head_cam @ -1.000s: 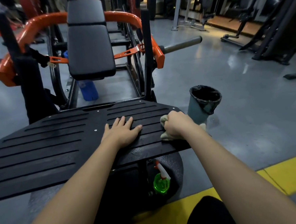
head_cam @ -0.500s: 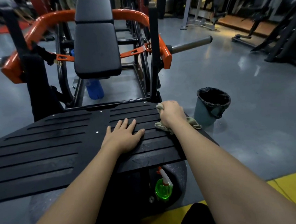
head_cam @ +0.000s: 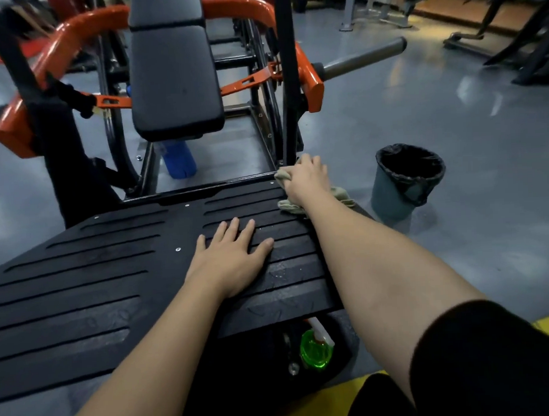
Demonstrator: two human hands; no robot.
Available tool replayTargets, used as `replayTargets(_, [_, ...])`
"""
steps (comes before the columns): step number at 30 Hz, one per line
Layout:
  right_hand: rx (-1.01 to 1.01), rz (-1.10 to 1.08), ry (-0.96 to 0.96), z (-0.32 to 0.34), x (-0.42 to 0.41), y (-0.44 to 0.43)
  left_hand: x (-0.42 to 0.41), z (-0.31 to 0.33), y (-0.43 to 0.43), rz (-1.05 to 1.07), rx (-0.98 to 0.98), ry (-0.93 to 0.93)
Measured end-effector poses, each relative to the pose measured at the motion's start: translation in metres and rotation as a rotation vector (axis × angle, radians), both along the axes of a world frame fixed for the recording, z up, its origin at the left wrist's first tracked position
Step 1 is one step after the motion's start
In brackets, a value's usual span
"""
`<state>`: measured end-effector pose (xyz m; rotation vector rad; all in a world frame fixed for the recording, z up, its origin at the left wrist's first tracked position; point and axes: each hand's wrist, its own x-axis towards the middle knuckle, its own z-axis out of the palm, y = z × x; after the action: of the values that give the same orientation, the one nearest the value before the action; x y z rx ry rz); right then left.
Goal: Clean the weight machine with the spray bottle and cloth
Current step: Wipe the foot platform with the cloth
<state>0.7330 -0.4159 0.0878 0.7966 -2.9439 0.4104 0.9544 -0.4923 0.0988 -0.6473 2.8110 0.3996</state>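
Beige cloth [head_cam: 289, 205] is bunched inside the curled right grip [head_cam: 306, 179]. The left grip [head_cam: 234, 257] lies flat on the footplate [head_cam: 80, 281].

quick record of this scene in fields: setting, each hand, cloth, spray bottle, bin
setting: gym floor, orange-framed weight machine with a black back pad
left hand: flat, fingers straight, pressing on the ribbed black footplate
right hand: grips the cloth at the footplate's far right corner
spray bottle: green, standing below the footplate's near edge, unheld
waste bin: lined with a black bag, on the floor right of the machine
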Motion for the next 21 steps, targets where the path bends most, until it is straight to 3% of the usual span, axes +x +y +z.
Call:
replayTargets(5, [0.073,0.033,-0.090,-0.004,-0.015,-0.018,0.000,0.003,0.002,-0.003,-0.001,-0.011])
replayTargets(13, [-0.073,-0.040,-0.112,-0.003,-0.013,-0.018,0.000,0.003,0.001,-0.012,0.012,-0.017])
replayTargets(21, [-0.010,-0.017,-0.215,0.001,0.002,-0.013,-0.001,0.003,0.002,-0.018,-0.001,-0.018])
